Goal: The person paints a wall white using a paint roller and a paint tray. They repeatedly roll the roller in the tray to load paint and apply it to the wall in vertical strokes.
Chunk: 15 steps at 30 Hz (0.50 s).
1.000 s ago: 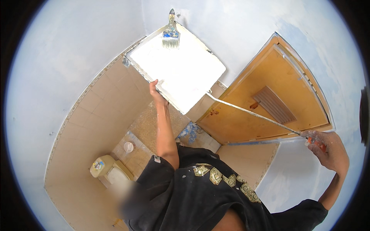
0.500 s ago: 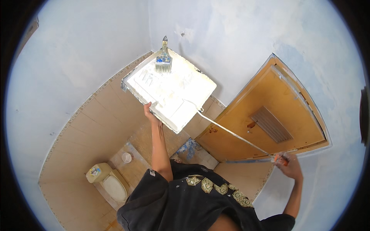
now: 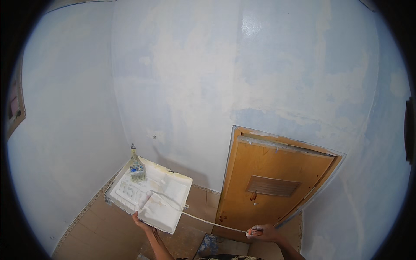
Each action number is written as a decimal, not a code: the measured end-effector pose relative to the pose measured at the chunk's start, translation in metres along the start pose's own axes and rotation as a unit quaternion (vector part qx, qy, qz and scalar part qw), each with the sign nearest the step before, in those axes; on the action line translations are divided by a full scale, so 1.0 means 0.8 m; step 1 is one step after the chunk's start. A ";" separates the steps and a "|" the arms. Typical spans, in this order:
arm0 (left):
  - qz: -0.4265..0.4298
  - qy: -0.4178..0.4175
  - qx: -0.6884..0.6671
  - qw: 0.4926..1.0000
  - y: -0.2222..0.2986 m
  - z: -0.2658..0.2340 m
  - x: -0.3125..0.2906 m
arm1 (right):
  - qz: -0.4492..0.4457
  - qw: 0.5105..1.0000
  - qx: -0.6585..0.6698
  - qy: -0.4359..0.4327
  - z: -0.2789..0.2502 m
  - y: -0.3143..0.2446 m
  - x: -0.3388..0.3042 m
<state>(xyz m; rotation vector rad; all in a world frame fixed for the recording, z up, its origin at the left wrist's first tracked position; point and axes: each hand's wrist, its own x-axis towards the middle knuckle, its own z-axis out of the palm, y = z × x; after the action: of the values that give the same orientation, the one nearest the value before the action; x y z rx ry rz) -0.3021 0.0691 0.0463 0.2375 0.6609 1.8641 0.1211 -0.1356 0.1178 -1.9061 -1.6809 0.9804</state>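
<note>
My left hand (image 3: 141, 222) grips the near edge of a white paint tray (image 3: 162, 219), its thumb up over the rim and the rest of the hand beneath. White paint coats the inside of the tray. A paintbrush (image 3: 137, 170) with blue-smeared bristle band lies across the far left corner, its handle sticking out past the rim. My right hand (image 3: 266, 233) is closed round the orange handle of a paint roller (image 3: 212, 222). Its long thin white-coated rod reaches left over the tray's side. The roller's head, down in the tray, blends with the white paint.
A wooden door (image 3: 247, 169) with a vent grille (image 3: 274, 185) stands beyond my right hand. Patchy pale blue and white walls (image 3: 186, 86) surround me above beige tiles (image 3: 86, 229). A blue-stained patch (image 3: 208, 245) shows on the floor below.
The view has tilted up, showing more wall; the toilet has left the picture. The tray and both hands now sit lower, with the right hand nearer the tray. Both grips are unchanged.
</note>
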 end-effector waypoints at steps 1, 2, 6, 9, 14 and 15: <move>-0.003 -0.004 0.001 1.000 0.006 -0.006 0.000 | -0.005 1.000 0.001 0.006 0.005 -0.004 -0.004; -0.006 -0.017 -0.009 1.000 0.008 -0.022 0.011 | -0.007 1.000 0.000 0.012 0.013 -0.007 -0.005; 0.007 -0.037 -0.029 0.999 0.018 -0.053 0.065 | 0.113 0.992 0.049 -0.011 0.022 -0.055 0.009; 0.014 -0.016 -0.029 0.999 0.022 -0.069 0.096 | -0.085 0.994 -0.028 0.060 0.046 -0.021 0.037; 0.021 -0.005 0.016 1.000 -0.008 -0.161 0.111 | -0.061 0.994 -0.067 0.069 0.182 0.020 0.082; 0.009 0.028 0.031 0.999 -0.013 -0.174 0.119 | -0.066 0.994 -0.053 0.067 0.214 0.032 0.090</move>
<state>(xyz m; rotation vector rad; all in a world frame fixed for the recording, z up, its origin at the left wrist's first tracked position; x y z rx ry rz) -0.3950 0.1124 -0.0881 0.2316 0.7580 1.8758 0.0152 -0.0946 -0.0311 -1.8546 -1.7851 0.7092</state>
